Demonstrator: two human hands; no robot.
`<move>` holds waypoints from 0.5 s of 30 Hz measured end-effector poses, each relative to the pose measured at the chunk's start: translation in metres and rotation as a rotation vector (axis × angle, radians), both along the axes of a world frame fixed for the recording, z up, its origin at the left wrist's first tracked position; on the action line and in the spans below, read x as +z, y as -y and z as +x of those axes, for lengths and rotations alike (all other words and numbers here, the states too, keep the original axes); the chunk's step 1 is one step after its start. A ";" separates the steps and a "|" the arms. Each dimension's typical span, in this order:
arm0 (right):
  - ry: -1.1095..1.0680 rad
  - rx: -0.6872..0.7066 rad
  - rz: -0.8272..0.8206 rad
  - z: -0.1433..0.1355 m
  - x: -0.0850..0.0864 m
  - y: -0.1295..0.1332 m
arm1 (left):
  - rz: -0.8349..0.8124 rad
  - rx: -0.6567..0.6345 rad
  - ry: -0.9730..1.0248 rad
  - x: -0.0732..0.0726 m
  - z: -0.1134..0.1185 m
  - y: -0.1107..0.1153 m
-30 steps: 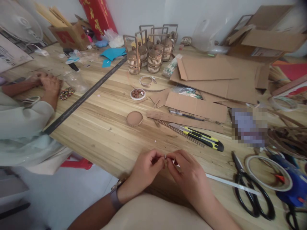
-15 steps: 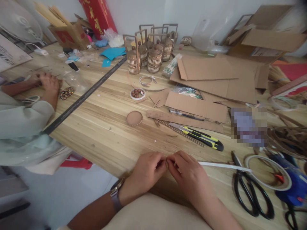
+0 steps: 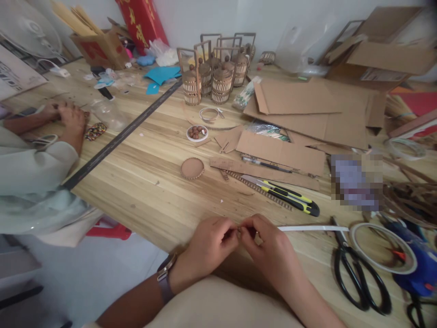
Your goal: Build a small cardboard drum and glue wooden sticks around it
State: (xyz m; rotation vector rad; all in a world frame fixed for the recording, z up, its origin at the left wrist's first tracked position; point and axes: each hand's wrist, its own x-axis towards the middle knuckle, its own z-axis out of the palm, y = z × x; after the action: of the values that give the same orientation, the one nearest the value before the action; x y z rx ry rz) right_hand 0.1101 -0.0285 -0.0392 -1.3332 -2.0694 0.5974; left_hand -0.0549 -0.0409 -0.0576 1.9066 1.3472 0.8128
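Your left hand and right hand meet, fingertips pinched narrow; cannot tell what is between them. White strip extends from behind the right hand, crossing the scissors. Risk: a tug could snag it there.

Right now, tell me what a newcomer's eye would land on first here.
Probably the cluster of tall-handled, lidded containers at the back of the table. After that, perhaps the yellow-and-black utility knife lying beyond the right hand, and the black-handled scissors to that hand's right.
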 end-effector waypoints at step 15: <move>0.256 -0.438 -0.140 0.110 0.003 -0.005 | -0.434 0.379 0.530 0.004 -0.010 0.002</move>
State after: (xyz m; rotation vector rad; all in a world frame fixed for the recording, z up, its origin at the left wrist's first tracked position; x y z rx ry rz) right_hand 0.2203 -0.0234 -0.0364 -1.9601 -1.8575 0.3978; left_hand -0.0652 -0.0429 -0.0540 1.0217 1.4089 1.0179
